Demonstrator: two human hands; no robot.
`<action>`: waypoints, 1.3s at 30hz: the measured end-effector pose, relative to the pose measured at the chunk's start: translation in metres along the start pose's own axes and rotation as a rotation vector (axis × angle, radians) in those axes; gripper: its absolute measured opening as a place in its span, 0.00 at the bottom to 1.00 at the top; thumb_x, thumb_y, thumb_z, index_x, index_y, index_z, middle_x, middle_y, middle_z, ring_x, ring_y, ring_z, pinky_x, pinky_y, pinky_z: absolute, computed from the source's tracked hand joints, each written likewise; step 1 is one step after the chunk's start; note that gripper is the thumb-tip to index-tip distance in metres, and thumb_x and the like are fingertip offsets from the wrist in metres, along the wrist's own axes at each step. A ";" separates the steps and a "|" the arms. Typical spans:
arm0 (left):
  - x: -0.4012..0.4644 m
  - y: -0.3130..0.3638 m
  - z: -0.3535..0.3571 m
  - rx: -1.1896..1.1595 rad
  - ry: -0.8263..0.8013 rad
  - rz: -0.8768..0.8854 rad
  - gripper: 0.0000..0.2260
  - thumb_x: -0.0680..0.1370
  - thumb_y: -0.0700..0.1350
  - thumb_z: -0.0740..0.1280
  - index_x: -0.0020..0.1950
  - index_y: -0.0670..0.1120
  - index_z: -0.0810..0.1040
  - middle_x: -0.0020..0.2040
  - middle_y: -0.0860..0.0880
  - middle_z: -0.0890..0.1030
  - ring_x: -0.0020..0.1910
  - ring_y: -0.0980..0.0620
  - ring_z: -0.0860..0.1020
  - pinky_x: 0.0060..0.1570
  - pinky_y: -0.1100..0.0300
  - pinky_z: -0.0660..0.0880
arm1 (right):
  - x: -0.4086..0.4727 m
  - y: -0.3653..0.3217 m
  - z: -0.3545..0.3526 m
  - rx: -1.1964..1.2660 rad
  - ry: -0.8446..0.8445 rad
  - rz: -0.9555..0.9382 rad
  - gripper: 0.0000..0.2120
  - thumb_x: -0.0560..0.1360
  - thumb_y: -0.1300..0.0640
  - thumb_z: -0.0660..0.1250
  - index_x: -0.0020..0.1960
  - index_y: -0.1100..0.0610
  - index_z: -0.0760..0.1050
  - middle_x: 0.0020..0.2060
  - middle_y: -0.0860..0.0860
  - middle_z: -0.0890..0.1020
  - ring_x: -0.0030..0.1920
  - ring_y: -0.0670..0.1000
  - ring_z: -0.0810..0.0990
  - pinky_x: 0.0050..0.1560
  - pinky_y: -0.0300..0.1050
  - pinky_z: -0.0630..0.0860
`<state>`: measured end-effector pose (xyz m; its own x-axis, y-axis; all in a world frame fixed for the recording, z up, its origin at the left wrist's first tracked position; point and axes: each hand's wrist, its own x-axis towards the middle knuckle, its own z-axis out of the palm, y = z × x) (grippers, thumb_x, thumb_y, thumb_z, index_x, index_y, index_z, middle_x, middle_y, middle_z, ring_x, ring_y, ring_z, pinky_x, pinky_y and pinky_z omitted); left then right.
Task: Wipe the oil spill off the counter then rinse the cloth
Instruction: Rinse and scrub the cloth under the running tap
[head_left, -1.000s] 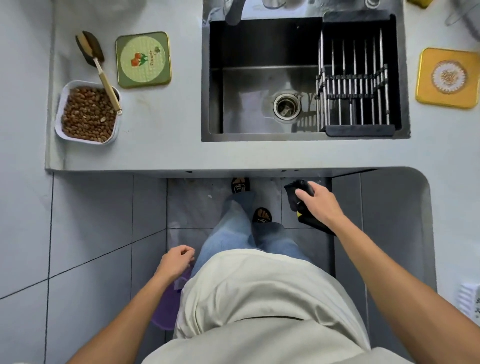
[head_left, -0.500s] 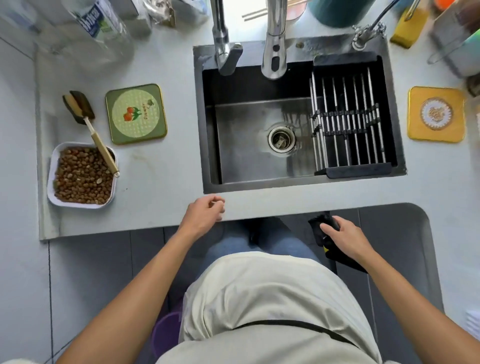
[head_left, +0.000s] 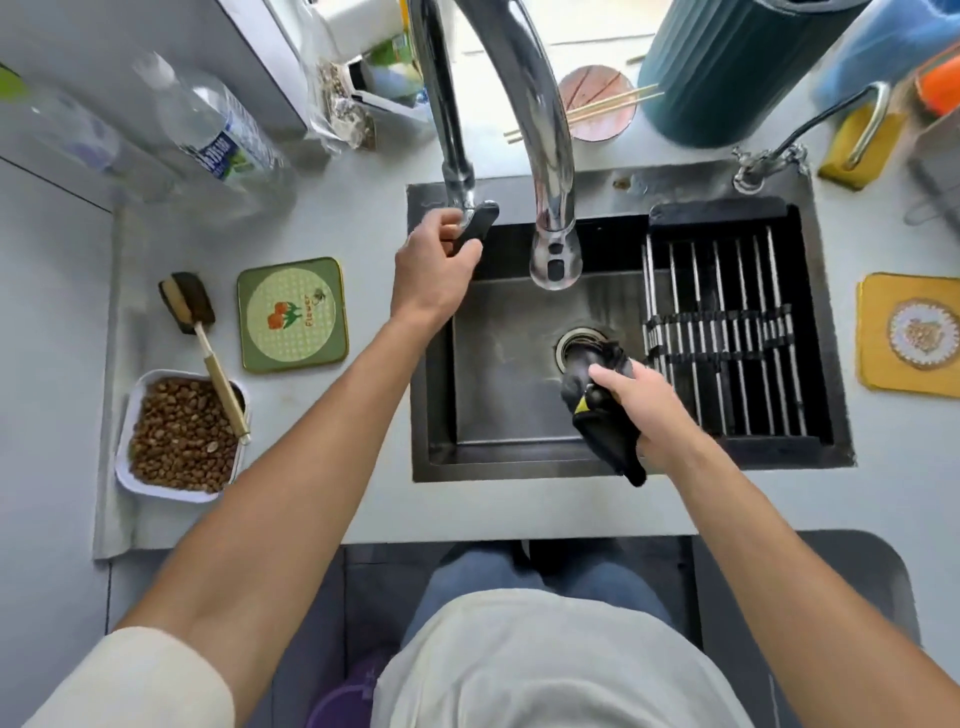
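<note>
My right hand (head_left: 641, 402) grips a bunched black cloth (head_left: 605, 415) with a yellow tag, held over the steel sink (head_left: 498, 374) beside the drain (head_left: 574, 345). My left hand (head_left: 434, 265) grips the dark lever (head_left: 475, 226) of the left chrome tap (head_left: 449, 114) at the sink's back left corner. The large curved faucet (head_left: 550, 171) ends above the basin, and no water shows under it. The pale counter (head_left: 363, 197) surrounds the sink; I cannot make out an oil spill on it.
A black dish rack (head_left: 727, 332) fills the sink's right side. Left of the sink lie a green coaster (head_left: 292, 314), a brush (head_left: 200, 332) and a tray of peanuts (head_left: 182, 436). A yellow coaster (head_left: 914, 335) lies right. Bottles, a teal container (head_left: 727, 67) and a small tap (head_left: 810, 130) stand behind.
Both hands rose from below the counter edge. The right hand carried the cloth into the sink, and the left hand reached forward and took hold of the tap lever.
</note>
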<state>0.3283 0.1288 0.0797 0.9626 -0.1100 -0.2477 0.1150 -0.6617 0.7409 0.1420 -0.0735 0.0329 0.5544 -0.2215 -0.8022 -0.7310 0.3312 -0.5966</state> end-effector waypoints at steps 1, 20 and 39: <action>0.010 0.005 0.001 0.019 0.011 0.026 0.19 0.82 0.47 0.71 0.73 0.47 0.78 0.66 0.48 0.83 0.61 0.52 0.81 0.63 0.61 0.76 | 0.012 -0.009 0.008 0.053 -0.018 -0.002 0.03 0.81 0.58 0.70 0.53 0.57 0.82 0.37 0.51 0.86 0.36 0.48 0.86 0.34 0.40 0.81; 0.024 -0.027 0.033 0.120 0.070 0.296 0.08 0.81 0.40 0.73 0.59 0.42 0.87 0.60 0.47 0.86 0.61 0.50 0.83 0.68 0.55 0.77 | 0.088 -0.055 0.066 0.643 -0.286 0.163 0.11 0.82 0.57 0.64 0.48 0.60 0.84 0.46 0.54 0.84 0.46 0.52 0.83 0.57 0.45 0.78; -0.030 -0.042 0.114 -0.471 -0.231 -0.444 0.17 0.80 0.53 0.69 0.51 0.37 0.82 0.45 0.39 0.86 0.43 0.50 0.80 0.48 0.51 0.77 | 0.099 -0.019 0.041 0.156 -0.121 0.074 0.13 0.83 0.50 0.62 0.53 0.54 0.83 0.41 0.47 0.86 0.41 0.48 0.83 0.42 0.44 0.79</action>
<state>0.2664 0.0752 -0.0155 0.7284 -0.0927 -0.6788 0.6315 -0.2934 0.7177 0.2273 -0.0639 -0.0339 0.5521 -0.0826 -0.8297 -0.7064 0.4822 -0.5181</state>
